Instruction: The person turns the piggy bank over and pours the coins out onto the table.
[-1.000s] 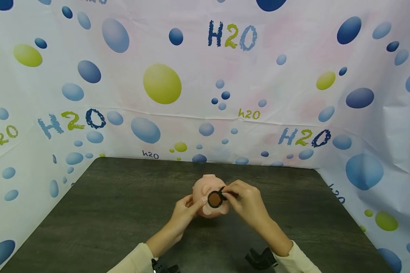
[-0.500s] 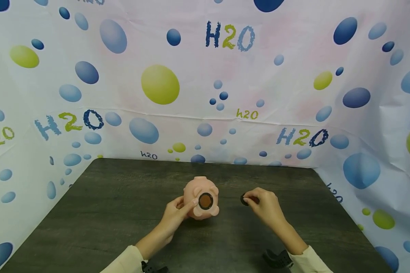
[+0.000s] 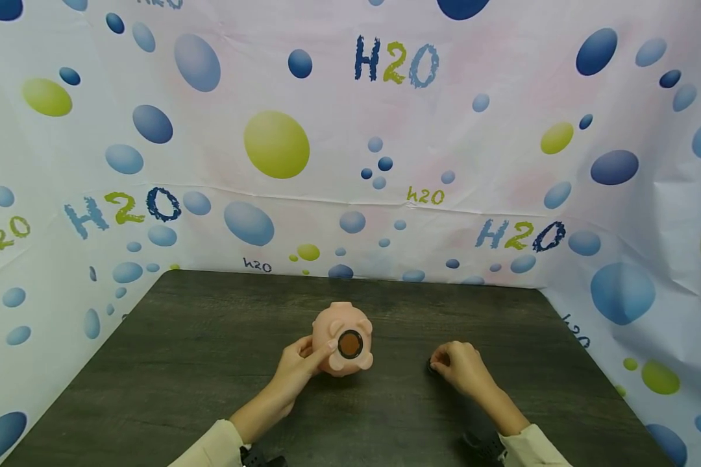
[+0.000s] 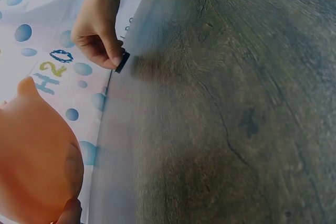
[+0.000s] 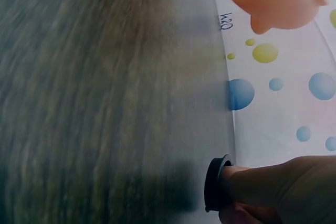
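Observation:
In the head view my left hand point(image 3: 298, 368) holds a pink piggy bank point(image 3: 325, 323), thumb on its underside and fingers round its side. The underside, with its stubby feet, faces me and shows a round hole point(image 3: 350, 344) with a dark rim. To the right, my right hand point(image 3: 463, 370) pinches a small black round stopper point(image 3: 429, 366) a little above the table. The right wrist view shows this stopper point(image 5: 214, 184) edge-on between thumb and fingers. Part of the piggy bank point(image 4: 37, 156) fills the lower left of the left wrist view.
A dark wood-grain table point(image 3: 222, 324) lies under both hands. Behind and beside it hangs a white sheet point(image 3: 339, 181) printed with blue and green dots and H2O lettering. Dark wrist straps point(image 3: 485, 447) sit at both sleeves.
My right hand has pulled the stopper away from the piggy bank, moving right and then down toward the table. My left hand has shifted slightly left, turning the piggy bank's underside more toward me.

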`<state>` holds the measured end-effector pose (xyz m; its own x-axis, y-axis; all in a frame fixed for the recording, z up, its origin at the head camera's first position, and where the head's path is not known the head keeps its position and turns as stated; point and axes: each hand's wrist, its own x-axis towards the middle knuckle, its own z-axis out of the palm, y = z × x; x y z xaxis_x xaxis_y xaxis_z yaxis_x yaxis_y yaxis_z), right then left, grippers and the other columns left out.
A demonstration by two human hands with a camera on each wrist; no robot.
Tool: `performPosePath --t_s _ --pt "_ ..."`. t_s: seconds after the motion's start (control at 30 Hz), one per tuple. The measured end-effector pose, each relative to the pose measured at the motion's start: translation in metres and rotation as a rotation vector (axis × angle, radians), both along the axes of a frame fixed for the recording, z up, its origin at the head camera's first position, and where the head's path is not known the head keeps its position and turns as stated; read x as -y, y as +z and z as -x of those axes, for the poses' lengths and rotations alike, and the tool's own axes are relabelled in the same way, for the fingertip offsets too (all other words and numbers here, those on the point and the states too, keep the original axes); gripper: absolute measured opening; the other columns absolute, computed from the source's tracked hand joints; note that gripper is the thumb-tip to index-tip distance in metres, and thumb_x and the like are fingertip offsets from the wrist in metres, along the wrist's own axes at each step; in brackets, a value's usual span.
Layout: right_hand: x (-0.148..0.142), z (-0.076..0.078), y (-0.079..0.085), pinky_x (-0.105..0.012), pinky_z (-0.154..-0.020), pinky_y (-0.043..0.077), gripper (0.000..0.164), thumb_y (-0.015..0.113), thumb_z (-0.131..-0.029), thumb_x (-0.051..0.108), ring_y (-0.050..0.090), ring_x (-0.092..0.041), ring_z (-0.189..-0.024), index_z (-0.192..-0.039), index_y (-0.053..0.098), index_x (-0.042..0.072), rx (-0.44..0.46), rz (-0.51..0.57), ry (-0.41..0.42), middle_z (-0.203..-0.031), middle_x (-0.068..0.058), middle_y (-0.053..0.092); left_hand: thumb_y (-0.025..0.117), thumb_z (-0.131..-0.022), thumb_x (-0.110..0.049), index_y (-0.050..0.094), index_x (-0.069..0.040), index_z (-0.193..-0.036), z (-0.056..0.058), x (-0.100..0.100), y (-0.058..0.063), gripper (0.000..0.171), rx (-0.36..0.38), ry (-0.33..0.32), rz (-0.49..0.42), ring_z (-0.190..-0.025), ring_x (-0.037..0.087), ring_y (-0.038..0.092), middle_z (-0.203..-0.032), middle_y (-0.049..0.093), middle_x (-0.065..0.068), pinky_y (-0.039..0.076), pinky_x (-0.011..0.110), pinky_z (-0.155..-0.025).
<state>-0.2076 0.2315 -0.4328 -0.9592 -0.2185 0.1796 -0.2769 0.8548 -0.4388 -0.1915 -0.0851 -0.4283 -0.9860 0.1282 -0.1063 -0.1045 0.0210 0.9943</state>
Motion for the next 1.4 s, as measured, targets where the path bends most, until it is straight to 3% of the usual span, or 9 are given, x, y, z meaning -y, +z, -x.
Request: performPosePath --t_s 0.27,0.77,0.97,1.07,1.17,1.3,1.4 --pt "-0.006 0.0 -0.004 -0.027 -0.053 0.05 0.009 0.078 -0.077 0.005 0.057 -0.007 -0.059 -0.074 0.072 0.011 0.069 -0.018 -0.056 -0.069 0.005 0.066 0.064 -0.09 -0.043 0.048 0.001 -0.136 -0.001 0.0 0.0 0.065 -0.005 -0.004 0.009 -0.097 0.017 0.063 -0.117 0.063 0.012 0.053 0.033 -0.087" --pt "-0.008 0.0 -0.009 -0.023 -0.051 0.047 0.012 0.079 -0.076 0.004 0.054 -0.005 -0.056 -0.072 0.071 0.012 0.048 0.011 -0.055 -0.065 0.006 0.063 0.063 -0.091 -0.044 0.044 0.002 -0.139 -0.001 -0.001 0.0 0.069 -0.005 -0.021 -0.001 -0.101 0.019 0.063 -0.121 0.06 0.014 0.053 0.035 -0.089" --pt "-0.007 -0.002 -0.003 -0.022 -0.053 0.048 0.007 0.078 -0.079 0.007 0.057 -0.005 -0.059 -0.077 0.073 0.012 0.016 0.049 -0.055 -0.071 0.005 0.066 0.063 -0.092 -0.043 0.044 0.002 -0.139 -0.001 0.0 0.0 0.068 0.007 -0.037 -0.023 -0.102 0.019 0.063 -0.123 0.059 0.015 0.053 0.035 -0.091" --pt "-0.004 -0.001 0.003 -0.021 -0.057 0.051 0.005 0.075 -0.083 0.013 0.061 -0.007 -0.066 -0.087 0.074 0.01 0.024 0.134 -0.023 -0.08 0.003 0.07 0.063 -0.092 -0.04 0.045 0.004 -0.138 0.0 -0.002 0.0 0.066 -0.001 -0.047 -0.037 -0.1 0.018 0.063 -0.12 0.061 0.014 0.053 0.033 -0.09" --pt "0.001 0.0 0.009 -0.021 -0.064 0.054 0.023 0.069 -0.089 0.023 0.066 -0.012 -0.077 -0.102 0.073 0.004 0.085 0.264 0.081 -0.093 -0.005 0.072 0.062 -0.093 -0.037 0.046 0.005 -0.137 0.0 -0.004 0.001 0.063 -0.013 -0.066 -0.052 -0.098 0.016 0.064 -0.117 0.063 0.013 0.053 0.032 -0.088" --pt "0.015 0.0 0.017 -0.031 -0.079 0.057 0.041 0.062 -0.095 0.025 0.067 -0.028 -0.097 -0.12 0.062 -0.007 0.259 0.503 0.252 -0.113 -0.021 0.066 0.06 -0.095 -0.032 0.046 0.007 -0.136 0.001 -0.007 0.001 0.058 -0.015 -0.115 -0.09 -0.097 0.015 0.063 -0.116 0.063 0.013 0.053 0.03 -0.087" --pt "0.028 -0.001 0.02 -0.039 -0.092 0.053 0.045 0.059 -0.097 0.022 0.061 -0.038 -0.109 -0.128 0.054 -0.011 0.403 0.668 0.325 -0.122 -0.028 0.059 0.059 -0.096 -0.03 0.045 0.007 -0.136 0.002 -0.008 0.001 0.057 -0.008 -0.157 -0.121 -0.099 0.015 0.063 -0.121 0.061 0.016 0.053 0.029 -0.088"
